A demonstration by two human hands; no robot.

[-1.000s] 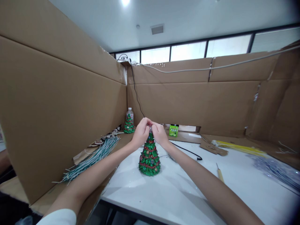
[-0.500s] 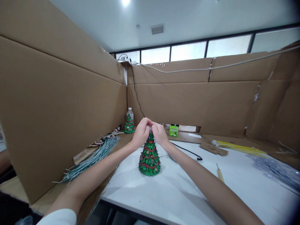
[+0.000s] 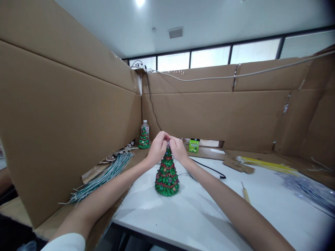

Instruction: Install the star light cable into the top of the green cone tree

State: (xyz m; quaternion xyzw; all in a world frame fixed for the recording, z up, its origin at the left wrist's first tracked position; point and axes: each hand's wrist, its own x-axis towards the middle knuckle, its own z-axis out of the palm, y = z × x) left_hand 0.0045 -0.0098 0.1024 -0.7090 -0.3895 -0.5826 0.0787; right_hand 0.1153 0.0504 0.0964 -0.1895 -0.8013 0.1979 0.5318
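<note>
A small green Christmas tree [image 3: 166, 176] with red garlands and tiny baubles stands upright on the white table [image 3: 209, 216]. My left hand [image 3: 157, 147] and my right hand [image 3: 178, 149] meet at its tip, fingers pinched together there. What the fingertips grip is too small to make out. Both forearms reach in from the bottom of the view.
A second small tree [image 3: 144, 138] and a bottle [image 3: 145, 127] stand in the back left corner. A bundle of green-white wires [image 3: 104, 176] lies left. A green box [image 3: 194, 146], black cable [image 3: 209, 168], wooden-handled tool [image 3: 246, 194], yellow strips [image 3: 267, 164] and silvery strands [image 3: 309, 190] lie right. Cardboard walls [image 3: 65, 115] enclose the table.
</note>
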